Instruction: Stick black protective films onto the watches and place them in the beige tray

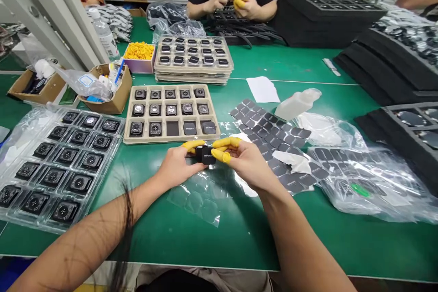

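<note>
Two bare forearms reach in from the near edge, their elbows cut off by the frame, and meet at the middle of the green table [239, 232]. The left hand [176, 166] and right hand [248, 162] both wear yellow finger cots, and their fingertips are pinched together on one small black watch body [204, 155]; its face is mostly covered by the fingers, and the pale print on it is too small to read. Beneath the hands lies a clear plastic sheet [198, 198].

To the near left, a clear blister tray [56, 164] holds what looks like sixteen round-backed watch bodies, though glare blurs the count. To the right, dark film pieces [273, 139] are fanned out, too overlapped to count. Just beyond the hands, a beige tray [171, 112] has fifteen pockets in three rows, one of them seemingly bare. Farther off sit a stack of similar trays [193, 58], a box of yellow cots [138, 52] and a white bottle [296, 104] lying on its side. At the far edge, another person's hands [236, 2] also wear yellow cots.
</note>
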Demonstrator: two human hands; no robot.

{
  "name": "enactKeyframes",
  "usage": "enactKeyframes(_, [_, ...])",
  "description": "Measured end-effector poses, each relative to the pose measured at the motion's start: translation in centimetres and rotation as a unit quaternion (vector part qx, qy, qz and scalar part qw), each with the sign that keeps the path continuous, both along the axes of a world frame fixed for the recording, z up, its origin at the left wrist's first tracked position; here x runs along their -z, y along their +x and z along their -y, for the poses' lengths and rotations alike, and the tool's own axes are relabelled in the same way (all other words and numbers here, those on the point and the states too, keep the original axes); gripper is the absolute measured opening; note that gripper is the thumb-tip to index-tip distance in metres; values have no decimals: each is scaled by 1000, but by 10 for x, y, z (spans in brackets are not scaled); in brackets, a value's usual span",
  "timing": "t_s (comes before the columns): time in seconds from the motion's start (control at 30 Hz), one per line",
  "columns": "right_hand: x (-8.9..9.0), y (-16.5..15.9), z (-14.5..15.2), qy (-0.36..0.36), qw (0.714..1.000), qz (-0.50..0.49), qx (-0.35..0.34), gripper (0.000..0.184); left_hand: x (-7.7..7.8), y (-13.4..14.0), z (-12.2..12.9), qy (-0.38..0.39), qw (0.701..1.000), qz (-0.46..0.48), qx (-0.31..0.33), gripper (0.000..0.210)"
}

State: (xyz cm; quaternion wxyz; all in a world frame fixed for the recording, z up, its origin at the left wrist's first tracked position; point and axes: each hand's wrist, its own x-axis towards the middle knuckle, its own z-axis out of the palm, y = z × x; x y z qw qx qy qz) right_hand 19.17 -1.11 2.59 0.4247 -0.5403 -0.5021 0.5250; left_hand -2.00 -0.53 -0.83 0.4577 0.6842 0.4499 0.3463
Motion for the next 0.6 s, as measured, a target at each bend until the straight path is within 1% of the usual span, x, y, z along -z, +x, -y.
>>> enactKeyframes(0.1, [8,-17,1,-54,998,-25,22,40,-2,-1,1,12,1000,-14,14,52])
enactKeyframes(0.2, [12,-23,0,-96,993,-56,34,42,-5,-1,2,42,998,-45,27,50])
enactKeyframes(0.4, [14,-25,0,-98,992,-58,49,40,-6,-2,2,54,996,-67,25,48])
enactKeyframes(0.6, [16,-26,0,-124,987,-82,61,42,-6,0,2,43,996,-75,7,51])
